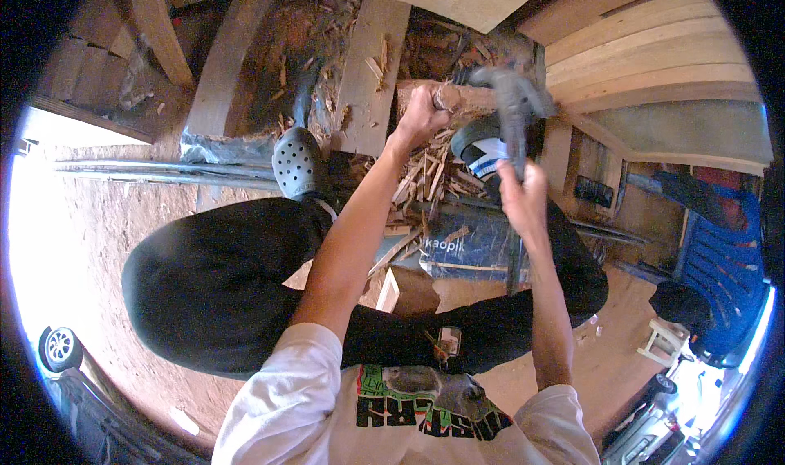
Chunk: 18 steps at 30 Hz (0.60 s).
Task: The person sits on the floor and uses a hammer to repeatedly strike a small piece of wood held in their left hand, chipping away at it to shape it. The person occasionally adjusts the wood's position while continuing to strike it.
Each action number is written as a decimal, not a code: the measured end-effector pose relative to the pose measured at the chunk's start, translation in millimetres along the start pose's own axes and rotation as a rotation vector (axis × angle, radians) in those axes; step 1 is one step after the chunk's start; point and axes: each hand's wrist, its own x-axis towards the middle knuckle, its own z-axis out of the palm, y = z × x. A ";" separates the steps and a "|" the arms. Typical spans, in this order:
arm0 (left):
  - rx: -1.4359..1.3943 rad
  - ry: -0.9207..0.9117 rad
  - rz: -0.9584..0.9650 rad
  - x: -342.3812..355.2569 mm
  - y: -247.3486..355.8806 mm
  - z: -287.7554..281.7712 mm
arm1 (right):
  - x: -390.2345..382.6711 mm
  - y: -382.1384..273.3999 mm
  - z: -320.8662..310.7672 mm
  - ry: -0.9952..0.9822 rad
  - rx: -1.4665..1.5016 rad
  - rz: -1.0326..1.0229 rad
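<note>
My right hand point(524, 193) is closed around the shaft of a dark grey hammer point(512, 125). The hammer is blurred, its head just right of my left hand and its shaft running down past my wrist. My left hand point(423, 115) forms a fist around a wooden handle point(447, 98) whose round end points up; whatever lies below the fist is hidden. Both hands are over a reddish-brown piece of wood point(481, 99) strewn with chips. A gap separates the hammer head from the round handle end.
Wood chips point(431, 175) pile up between my feet, near a grey clog point(296, 164). A pale plank point(372, 72) lies beyond. Below the chips sits a dark blue box point(470, 244). Stacked boards point(638, 52) stand at right, near a blue plastic chair point(719, 252).
</note>
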 end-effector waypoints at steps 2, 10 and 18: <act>-0.051 0.008 -0.022 -0.4 -3.1 -0.6 | -12.1 -25.8 -14.6 0.150 0.086 0.081; -0.014 0.165 0.043 3.8 -21.6 12.4 | -0.7 -30.3 0.1 0.310 0.764 -0.386; 0.040 0.178 0.068 -1.8 -11.6 5.2 | 5.8 -6.9 -2.1 0.002 0.137 0.083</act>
